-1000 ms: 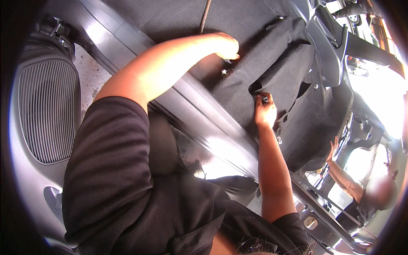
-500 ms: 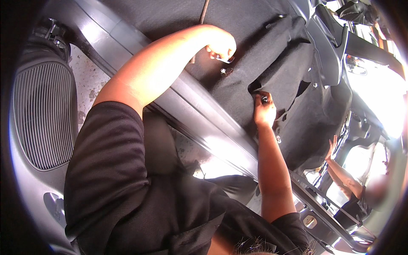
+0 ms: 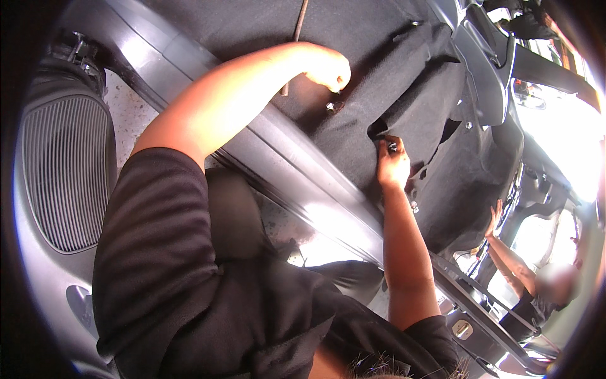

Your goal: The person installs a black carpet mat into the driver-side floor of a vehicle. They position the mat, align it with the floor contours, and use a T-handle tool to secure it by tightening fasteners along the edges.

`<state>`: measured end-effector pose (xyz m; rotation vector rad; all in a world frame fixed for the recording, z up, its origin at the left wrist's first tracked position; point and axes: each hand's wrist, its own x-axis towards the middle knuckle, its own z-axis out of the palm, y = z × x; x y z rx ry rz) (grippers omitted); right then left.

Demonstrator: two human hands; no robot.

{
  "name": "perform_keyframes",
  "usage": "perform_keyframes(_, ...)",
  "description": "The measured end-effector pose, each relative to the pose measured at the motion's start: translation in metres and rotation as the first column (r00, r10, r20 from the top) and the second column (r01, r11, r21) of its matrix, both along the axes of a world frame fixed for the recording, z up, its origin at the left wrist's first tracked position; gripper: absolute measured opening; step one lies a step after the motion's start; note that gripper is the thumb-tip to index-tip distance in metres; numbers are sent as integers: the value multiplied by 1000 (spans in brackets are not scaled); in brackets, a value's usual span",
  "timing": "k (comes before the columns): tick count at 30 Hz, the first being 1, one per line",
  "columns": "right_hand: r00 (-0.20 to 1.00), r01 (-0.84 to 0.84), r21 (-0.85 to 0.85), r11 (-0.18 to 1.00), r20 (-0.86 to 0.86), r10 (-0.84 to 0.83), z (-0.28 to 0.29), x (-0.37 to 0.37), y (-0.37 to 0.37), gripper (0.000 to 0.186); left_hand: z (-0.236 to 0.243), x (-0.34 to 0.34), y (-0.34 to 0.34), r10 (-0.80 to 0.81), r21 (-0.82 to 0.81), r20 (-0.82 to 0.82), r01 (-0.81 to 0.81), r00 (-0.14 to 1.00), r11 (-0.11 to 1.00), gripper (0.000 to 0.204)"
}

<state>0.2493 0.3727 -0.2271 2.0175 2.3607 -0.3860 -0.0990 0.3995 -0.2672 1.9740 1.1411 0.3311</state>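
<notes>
Black carpet [image 3: 391, 76] lines the stripped car floor, where the left hand [image 3: 328, 66] hangs curled just above a small metal fastener [image 3: 331, 107] and the right hand [image 3: 392, 165] pinches a carpet fold — seemingly mid-fitting, fastener to be gripped next.

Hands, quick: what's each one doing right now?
Left hand: closed, fingers curled above a small metal fastener; grip contents cannot be told.
Right hand: closed, pinching black felt carpet's edge.

From where I sit, I see no package, label, sign or screen anywhere in this view. From nine o'clock round to three o'clock I find only unmarked surfaces, with nothing boxed, tagged, posted or lit on them.
</notes>
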Motion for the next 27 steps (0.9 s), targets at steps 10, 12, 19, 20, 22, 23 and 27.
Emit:
perform_keyframes(10, 1000, -17, 24, 1000, -22, 18, -2, 1, 1, 26, 1, 6, 6, 15, -9, 59, -15, 998, 1000, 25)
perform_keyframes(12, 1000, -2, 9, 1000, -6, 2, 1, -2, 1, 27, 3, 6, 3, 84, -15, 1, -84, 996, 996, 28)
perform_keyframes(19, 1000, -10, 1, 1000, 16, 10, -5, 5, 4, 29, 23, 8, 12, 143, -216, -336, -224, 931, 950, 31)
perform_keyframes(20, 1000, -13, -3, 1000, 16, 13, -6, 6, 4, 30, 21, 4, 15, 152, -292, -300, -242, 942, 925, 30)
perform_keyframes(22, 1000, -23, 2, 1000, 6, 23, -5, 4, 3, 31, 9, -16, 8, 230, -307, -151, -267, 961, 914, 25)
perform_keyframes(23, 1000, -28, 12, 1000, 2, 28, -4, 4, 2, 31, 6, -21, 3, 266, -317, -72, -274, 961, 908, 23)
perform_keyframes(27, 991, -50, 120, 991, -115, 64, -5, 6, -1, 34, 5, -20, 9, 243, -477, -95, -259, 965, 840, 15)
